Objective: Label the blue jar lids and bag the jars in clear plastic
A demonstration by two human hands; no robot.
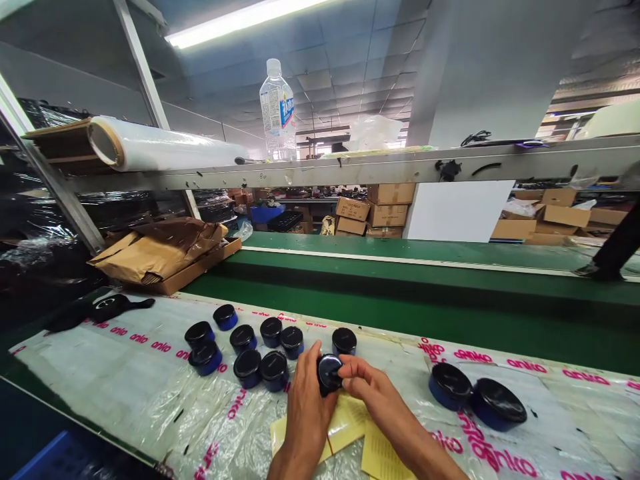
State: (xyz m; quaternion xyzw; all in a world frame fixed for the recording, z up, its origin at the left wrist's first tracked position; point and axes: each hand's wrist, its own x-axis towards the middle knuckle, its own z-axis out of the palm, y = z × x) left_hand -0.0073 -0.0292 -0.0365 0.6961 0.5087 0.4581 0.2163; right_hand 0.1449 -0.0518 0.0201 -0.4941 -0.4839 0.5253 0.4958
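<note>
My left hand (307,400) is closed around a small round black device (329,372), held tilted with its glossy face up toward me. My right hand (367,383) has thumb and index finger pinched together at the right side of that face; whatever lies between the fingertips is too small to make out. Beneath my hands lie yellow printed sheets (350,421). Just behind stands another round black piece with a blue side (345,341). Several like it, such as a black-and-blue piece (274,371), are grouped on the left.
Two more round pieces (475,393) stand at right on the plastic-covered work surface (140,380). A black strap-like item (113,307) lies far left, near a cardboard tray with brown paper (165,253). A green belt (380,320) runs behind, below a metal shelf bar (310,175) bearing a bottle (278,113).
</note>
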